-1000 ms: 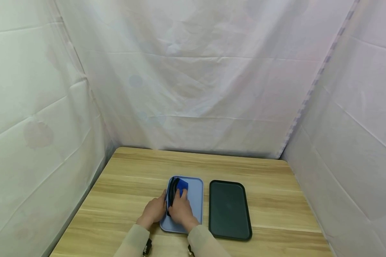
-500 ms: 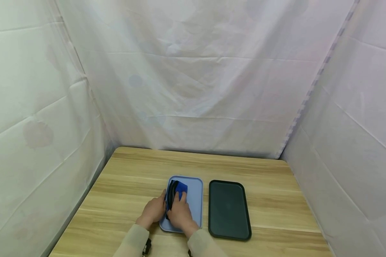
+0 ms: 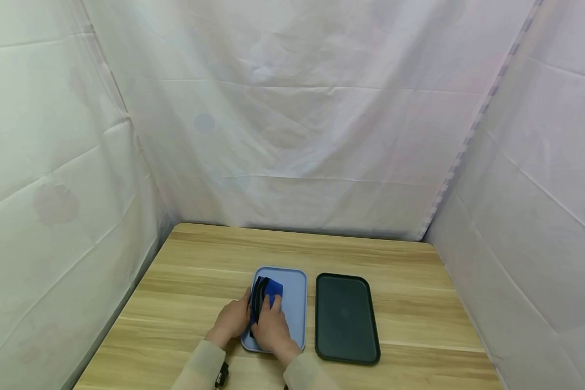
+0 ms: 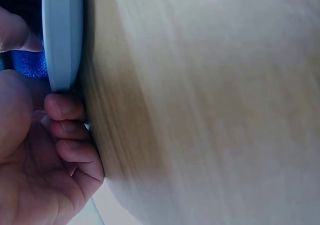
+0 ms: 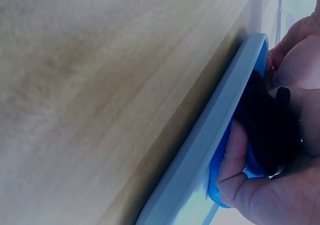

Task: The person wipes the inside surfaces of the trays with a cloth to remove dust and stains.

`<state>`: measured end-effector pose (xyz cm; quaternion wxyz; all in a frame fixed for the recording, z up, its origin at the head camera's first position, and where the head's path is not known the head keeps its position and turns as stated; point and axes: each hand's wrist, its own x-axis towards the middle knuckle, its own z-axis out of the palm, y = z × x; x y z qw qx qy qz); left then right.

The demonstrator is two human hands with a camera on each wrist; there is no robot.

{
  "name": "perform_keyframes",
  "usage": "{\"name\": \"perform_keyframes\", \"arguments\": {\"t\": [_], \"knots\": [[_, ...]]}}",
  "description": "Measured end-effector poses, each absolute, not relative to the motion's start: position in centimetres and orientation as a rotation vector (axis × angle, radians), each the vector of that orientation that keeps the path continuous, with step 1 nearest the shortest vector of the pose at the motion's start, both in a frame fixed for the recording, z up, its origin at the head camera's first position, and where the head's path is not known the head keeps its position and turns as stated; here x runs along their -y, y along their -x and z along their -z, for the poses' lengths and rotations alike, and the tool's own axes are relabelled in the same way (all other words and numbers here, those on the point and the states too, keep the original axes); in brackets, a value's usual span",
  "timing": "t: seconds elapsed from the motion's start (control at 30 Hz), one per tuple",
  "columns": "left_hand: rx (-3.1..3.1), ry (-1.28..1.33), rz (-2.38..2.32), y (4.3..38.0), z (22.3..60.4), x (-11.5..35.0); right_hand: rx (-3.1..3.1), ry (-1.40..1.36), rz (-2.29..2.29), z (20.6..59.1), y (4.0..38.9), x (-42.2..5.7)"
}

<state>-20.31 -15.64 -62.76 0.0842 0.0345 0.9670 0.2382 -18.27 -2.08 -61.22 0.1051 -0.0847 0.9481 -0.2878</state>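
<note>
A folded blue and black fabric item (image 3: 275,287), with a fuzzy blue face and curved black layers, lies along the left side of a light-blue tray (image 3: 296,303). My right hand (image 3: 273,327) grips it from above, fingers over the blue part and thumb by the black layers. In the right wrist view a finger (image 5: 234,157) presses into the blue fabric (image 5: 216,177), beside the black part (image 5: 270,125). My left hand (image 3: 234,318) holds the tray's left rim (image 4: 64,40). Its fingers (image 4: 65,106) curl at that rim in the left wrist view.
A dark green tray (image 3: 346,319) lies just right of the light-blue one. Both stand on a wood-grain table (image 3: 200,260). White curtains (image 3: 292,135) enclose the table at the back and both sides.
My right hand and the blue and black fabric item have slid a little toward me along the light-blue tray. The left hand stays at the tray's left rim.
</note>
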Motion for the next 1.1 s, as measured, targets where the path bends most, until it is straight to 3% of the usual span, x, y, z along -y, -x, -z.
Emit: {"name": "perform_keyframes", "arguments": {"t": [1.1], "knots": [[-2.896, -0.126, -0.718, 20.0, 62.5, 15.8, -2.804, 0.262, 0.811, 61.9, 16.8, 1.9]]}}
